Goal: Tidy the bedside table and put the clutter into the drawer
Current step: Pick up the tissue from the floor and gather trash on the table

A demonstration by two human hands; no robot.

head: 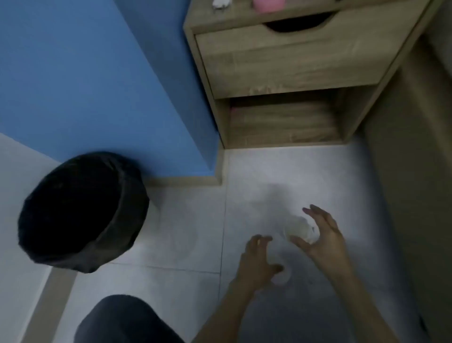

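Right hand (320, 235) low over floor (171, 244), fingers and thumb arched round pale cup (302, 229), gripping it. Left hand (259, 259) just beside, fingers bent and spread; small white round piece (281, 277) under thumb, grip unclear through blur. Drawer (288, 56) closed, well apart.

Worktop (244, 11) mostly cut off by the top edge. White thing (221, 3) and pink thing (269, 5) at its front edge show bottoms only. Drawer (281, 61) interior dark. Hands blurred: pale thing (302, 230) by right hand (322, 235) and another (281, 277) under left hand (259, 262) unidentifiable, grip unclear. Bin (80, 213) interior black.
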